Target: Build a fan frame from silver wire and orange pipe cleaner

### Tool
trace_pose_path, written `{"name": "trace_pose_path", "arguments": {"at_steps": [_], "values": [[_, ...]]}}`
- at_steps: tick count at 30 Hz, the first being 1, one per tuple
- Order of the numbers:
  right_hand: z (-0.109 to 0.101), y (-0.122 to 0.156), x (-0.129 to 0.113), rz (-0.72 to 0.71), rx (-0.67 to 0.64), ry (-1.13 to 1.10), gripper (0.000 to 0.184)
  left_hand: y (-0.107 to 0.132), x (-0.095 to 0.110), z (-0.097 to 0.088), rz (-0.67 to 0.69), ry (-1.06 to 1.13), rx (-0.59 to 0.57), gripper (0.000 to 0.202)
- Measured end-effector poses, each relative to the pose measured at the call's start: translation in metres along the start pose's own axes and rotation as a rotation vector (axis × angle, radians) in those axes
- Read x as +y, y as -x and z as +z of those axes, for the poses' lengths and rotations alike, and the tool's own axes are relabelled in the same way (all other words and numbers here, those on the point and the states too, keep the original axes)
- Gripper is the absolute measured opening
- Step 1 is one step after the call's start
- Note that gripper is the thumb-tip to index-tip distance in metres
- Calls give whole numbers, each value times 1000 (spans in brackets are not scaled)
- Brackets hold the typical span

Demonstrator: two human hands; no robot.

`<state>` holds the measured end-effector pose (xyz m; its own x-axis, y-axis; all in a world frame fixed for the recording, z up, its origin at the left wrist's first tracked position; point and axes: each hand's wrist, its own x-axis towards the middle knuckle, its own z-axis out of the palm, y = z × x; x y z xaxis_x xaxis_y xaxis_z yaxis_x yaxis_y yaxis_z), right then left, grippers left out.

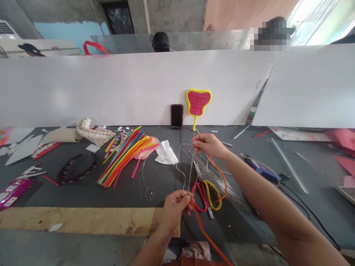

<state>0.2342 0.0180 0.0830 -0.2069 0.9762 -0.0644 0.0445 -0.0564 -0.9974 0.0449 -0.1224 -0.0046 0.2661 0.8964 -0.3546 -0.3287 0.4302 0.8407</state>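
Note:
My left hand (175,207) is closed in a pinch on the near end of a bent wire frame (181,166) and an orange plastic tube (206,236) that trails down toward me. My right hand (208,145) is closed in a pinch on the far end of the same wire frame, where the orange tube (222,175) curves back. Under my hands lie a bundle of thin steel wires (219,181) and scissors with red and yellow handles (206,194).
A pile of coloured plastic tubes (126,157) lies to the left, with a pink wire shape (146,151) and white paper (165,152). A phone (176,116) and a finished pink-and-yellow fan (198,103) lean on the white partition (111,88). A blue glue gun (262,171) lies right. People sit beyond.

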Motion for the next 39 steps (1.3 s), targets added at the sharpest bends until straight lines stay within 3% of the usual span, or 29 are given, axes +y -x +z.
{"name": "trace_pose_path", "arguments": {"at_steps": [10,16,26,39], "values": [[-17,-1,2,222,-196,-53,31,2,8,-3,-10,-16,33,22],[-19,-2,5,291,-206,-67,26,1,8,-5,-47,25,55,22],[-8,-5,5,197,-192,38,20,3,4,-6,-69,-15,65,24],[5,-3,7,11,-39,120,10,3,7,-3,-21,-59,31,25]]}}
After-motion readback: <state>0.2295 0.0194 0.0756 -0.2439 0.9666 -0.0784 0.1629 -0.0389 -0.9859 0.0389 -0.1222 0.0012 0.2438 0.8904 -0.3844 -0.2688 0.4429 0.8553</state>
